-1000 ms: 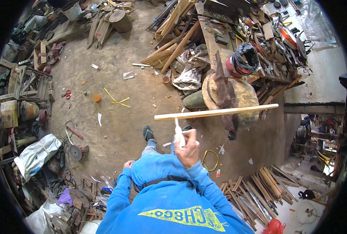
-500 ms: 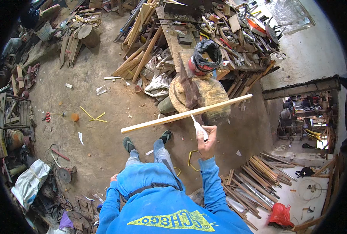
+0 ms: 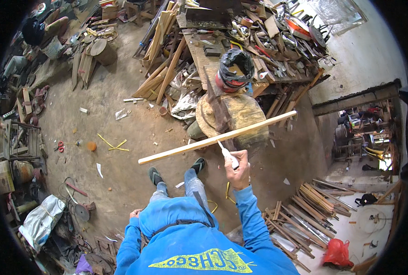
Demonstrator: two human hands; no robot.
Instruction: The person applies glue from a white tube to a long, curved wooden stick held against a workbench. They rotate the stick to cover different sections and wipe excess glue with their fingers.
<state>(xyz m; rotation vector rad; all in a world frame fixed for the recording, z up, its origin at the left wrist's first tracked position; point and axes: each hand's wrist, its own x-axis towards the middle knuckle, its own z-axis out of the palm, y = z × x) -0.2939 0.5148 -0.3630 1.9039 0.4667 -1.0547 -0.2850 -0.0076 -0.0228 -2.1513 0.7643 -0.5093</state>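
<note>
A long pale wooden strip (image 3: 217, 137) runs slantwise in front of me, its right end farther away. My right hand (image 3: 238, 170) is closed around a small white squeeze bottle (image 3: 230, 158) with a thin nozzle. The nozzle tip is at the near edge of the strip, close to its middle; I cannot tell whether it touches. Past the strip are a round wooden disc (image 3: 247, 107) and a dark, flat, pointed piece (image 3: 218, 110) that the strip crosses. What bears the strip is unclear. My left hand (image 3: 135, 213) is down beside my waist, its fingers mostly hidden.
A black-lined bucket (image 3: 235, 73) stands beyond the disc, by a cluttered workbench (image 3: 192, 46). Stacked wood strips (image 3: 311, 206) and a red plastic bag (image 3: 338, 253) lie at right. Yellow straps (image 3: 113, 143) and red-handled scissors (image 3: 60, 146) lie on the floor at left.
My right hand and the bottle have moved slightly left along the strip. The strip's left end sits a little lower in view. My left hand stays at my waist.
</note>
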